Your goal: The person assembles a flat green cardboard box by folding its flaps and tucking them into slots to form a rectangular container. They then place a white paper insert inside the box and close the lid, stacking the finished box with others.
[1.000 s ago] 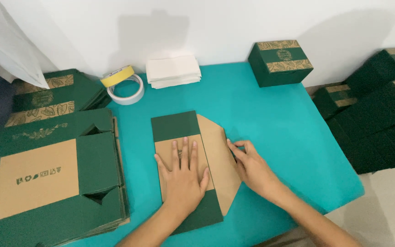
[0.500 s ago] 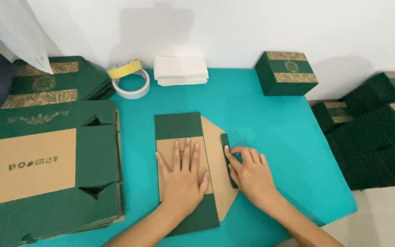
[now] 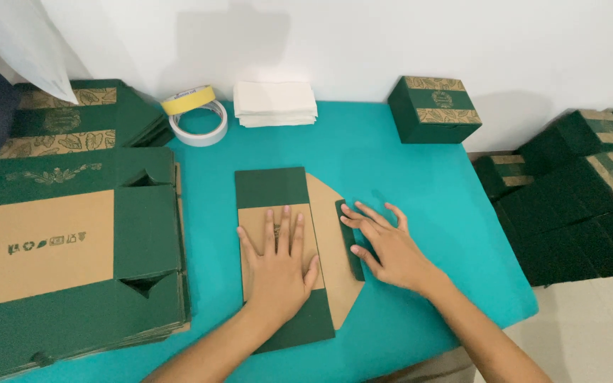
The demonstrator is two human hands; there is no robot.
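Note:
A flat green and brown cardboard box blank (image 3: 272,188) lies on the teal table (image 3: 420,184). My left hand (image 3: 279,266) presses flat on its brown middle panel, fingers spread. My right hand (image 3: 386,245) rests beside it, fingertips on the narrow green flap (image 3: 350,237) at the blank's right edge. Neither hand grips anything.
A stack of flat green box blanks (image 3: 72,241) fills the left side. Two tape rolls (image 3: 196,117) and a pile of white paper (image 3: 274,103) sit at the back. A finished green box (image 3: 434,108) stands back right. More green boxes (image 3: 576,177) are piled off the table's right edge.
My right hand slid left onto the blank's edge and folded the narrow green flap over. The left hand stayed pressed on the panel.

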